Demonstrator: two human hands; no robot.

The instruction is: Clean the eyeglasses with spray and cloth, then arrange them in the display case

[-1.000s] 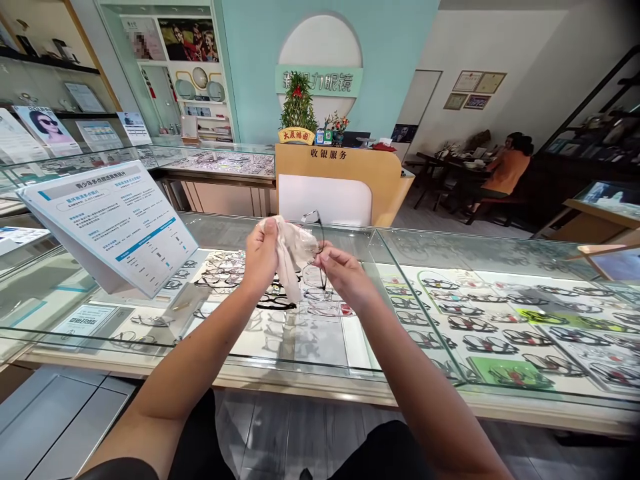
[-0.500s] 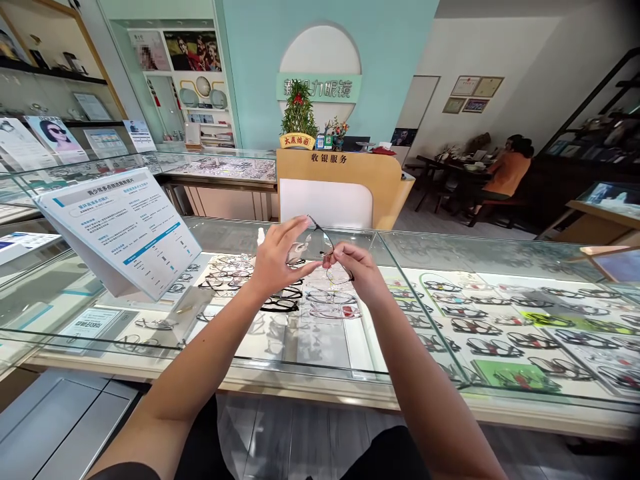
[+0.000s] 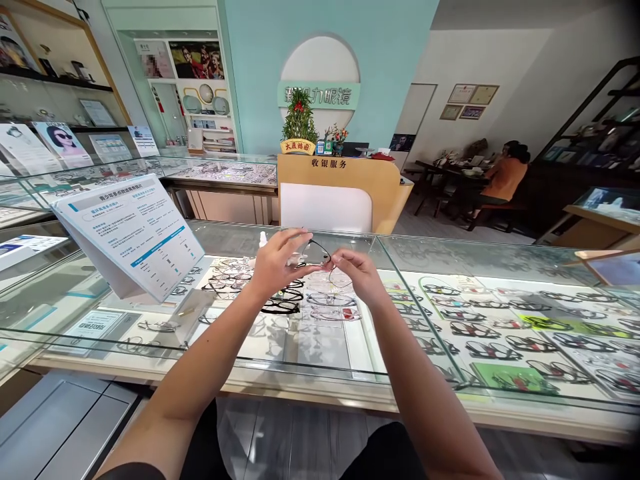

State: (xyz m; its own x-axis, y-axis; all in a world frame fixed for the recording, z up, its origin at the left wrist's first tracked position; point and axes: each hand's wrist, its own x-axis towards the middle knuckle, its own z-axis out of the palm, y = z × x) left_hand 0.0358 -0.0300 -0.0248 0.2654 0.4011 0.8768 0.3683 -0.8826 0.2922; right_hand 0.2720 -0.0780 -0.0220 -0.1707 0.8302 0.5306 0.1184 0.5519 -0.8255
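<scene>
A pair of thin dark-framed eyeglasses is up above the glass counter, between my two hands. My left hand holds one side of it, the fingers along the upper rim and the thumb below. With thumb and fingertips, my right hand pinches the frame near its middle. A thin loop of the frame hangs beneath the right fingertips. Just behind my left hand stands a small white bottle, mostly hidden.
Many eyeglasses lie inside the glass display counter. A tent-shaped printed sign stands on its left. Beyond are a wooden cashier desk with a plant and a seated person in orange at a table.
The eyeglasses have turned, their upper rim now lying lower and flatter. My left fingers have come down closer to the thumb. Both hands still hold the frame.
</scene>
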